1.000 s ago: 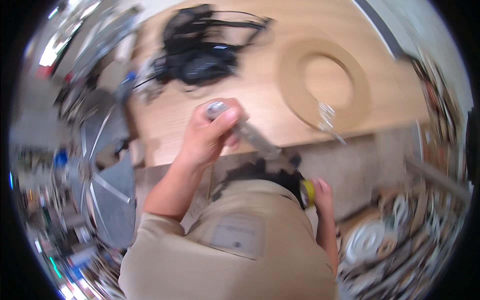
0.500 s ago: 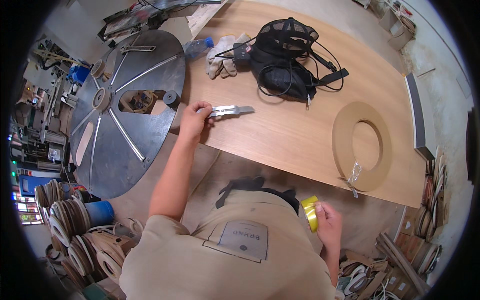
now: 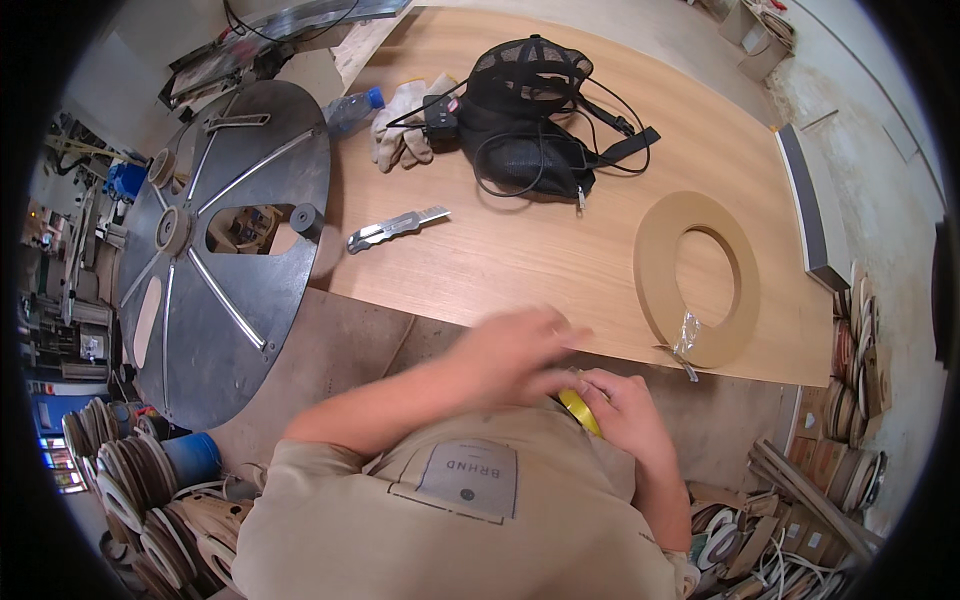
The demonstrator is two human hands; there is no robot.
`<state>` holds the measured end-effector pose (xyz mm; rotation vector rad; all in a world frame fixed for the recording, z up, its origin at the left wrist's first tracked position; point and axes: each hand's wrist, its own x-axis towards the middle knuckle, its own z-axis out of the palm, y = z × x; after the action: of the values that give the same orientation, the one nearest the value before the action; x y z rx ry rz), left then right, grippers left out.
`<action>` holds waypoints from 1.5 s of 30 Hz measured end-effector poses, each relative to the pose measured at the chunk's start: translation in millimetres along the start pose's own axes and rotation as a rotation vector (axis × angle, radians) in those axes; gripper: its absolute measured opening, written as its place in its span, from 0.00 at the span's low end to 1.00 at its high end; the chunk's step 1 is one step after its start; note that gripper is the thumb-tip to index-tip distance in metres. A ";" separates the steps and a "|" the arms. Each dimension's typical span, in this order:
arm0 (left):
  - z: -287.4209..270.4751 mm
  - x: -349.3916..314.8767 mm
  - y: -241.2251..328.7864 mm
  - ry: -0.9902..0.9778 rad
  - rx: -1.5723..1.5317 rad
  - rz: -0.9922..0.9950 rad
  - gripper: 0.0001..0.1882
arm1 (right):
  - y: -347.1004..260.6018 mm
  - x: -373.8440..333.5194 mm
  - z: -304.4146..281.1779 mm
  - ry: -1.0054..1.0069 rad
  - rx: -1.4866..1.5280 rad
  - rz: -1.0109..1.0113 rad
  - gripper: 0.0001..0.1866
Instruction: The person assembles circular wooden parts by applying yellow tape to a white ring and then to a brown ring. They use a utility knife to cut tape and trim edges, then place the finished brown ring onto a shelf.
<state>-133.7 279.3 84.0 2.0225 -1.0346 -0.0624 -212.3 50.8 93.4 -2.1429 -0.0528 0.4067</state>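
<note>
My right hand (image 3: 622,408) grips a roll of yellow tape (image 3: 580,412) close to my body, just off the table's front edge. Blurred by motion, my left hand (image 3: 522,350) reaches across above the tape; its fingers are too smeared to read. A silver utility knife (image 3: 398,230) lies on the wooden table (image 3: 510,265), blade out and pointing right. To the right lies a large coil of tan edge banding (image 3: 655,255), with a piece of clear tape (image 3: 687,333) stuck on its near side.
A black mesh backpack (image 3: 530,150) with loose cords sits mid-table, beside white work gloves (image 3: 402,125) and a plastic bottle (image 3: 350,112). A large dark round plate (image 3: 225,290) with metal bars stands at the left. Stacked banding rolls (image 3: 130,465) fill the lower left.
My left hand has let go of the utility knife, leaving it on the table, and has moved right toward the tape roll. My right hand has come up and inward with the tape.
</note>
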 end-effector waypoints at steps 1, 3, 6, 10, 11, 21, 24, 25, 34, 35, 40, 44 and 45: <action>6.9 6.6 13.8 -0.096 -0.016 0.013 0.26 | 6.2 1.5 -1.2 -0.028 -0.058 0.026 0.12; 17.2 11.7 21.2 -0.239 0.003 0.022 0.25 | 18.6 4.7 -5.8 -0.091 -0.173 0.073 0.11; 37.1 11.4 3.2 -0.278 -0.047 0.043 0.22 | 8.6 -2.8 -10.9 -0.068 0.009 0.158 0.12; 50.1 12.5 -10.0 -0.144 -0.452 0.133 0.17 | 14.8 -13.2 -21.3 -0.166 0.201 0.274 0.13; 50.4 13.8 -10.6 -0.132 -0.538 0.149 0.16 | 22.4 -15.1 -22.3 -0.186 0.229 0.266 0.13; 58.3 5.7 -19.1 -0.244 -0.181 0.295 0.20 | 33.9 -13.9 -30.0 -0.267 0.257 0.265 0.13; 63.7 3.9 -15.0 -0.166 -0.220 0.310 0.21 | 31.4 -17.4 -33.5 -0.243 0.256 0.274 0.12; 57.3 5.0 -10.9 -0.152 -0.235 0.313 0.21 | 32.4 -17.4 -33.6 -0.222 0.209 0.227 0.12; 52.1 2.2 -12.2 -0.282 -0.053 0.334 0.19 | 26.8 -19.7 -29.4 -0.239 0.212 0.268 0.11; 51.7 3.6 -14.3 -0.277 0.006 0.362 0.17 | 26.7 -17.6 -27.5 -0.251 0.192 0.257 0.12; 47.5 9.4 -9.7 -0.147 0.030 0.347 0.12 | 17.5 -18.6 -23.4 -0.153 0.152 0.238 0.16; 41.3 8.7 -16.1 -0.358 -0.181 0.161 0.09 | 21.4 -20.5 -21.0 -0.054 0.108 0.074 0.23; 39.1 9.5 -18.1 -0.391 -0.271 0.120 0.08 | 20.1 -20.9 -21.4 -0.053 0.091 0.075 0.25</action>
<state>-131.0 252.5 49.0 1.7334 -1.3094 -0.5239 -227.8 18.3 93.8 -2.0491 0.0161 0.5008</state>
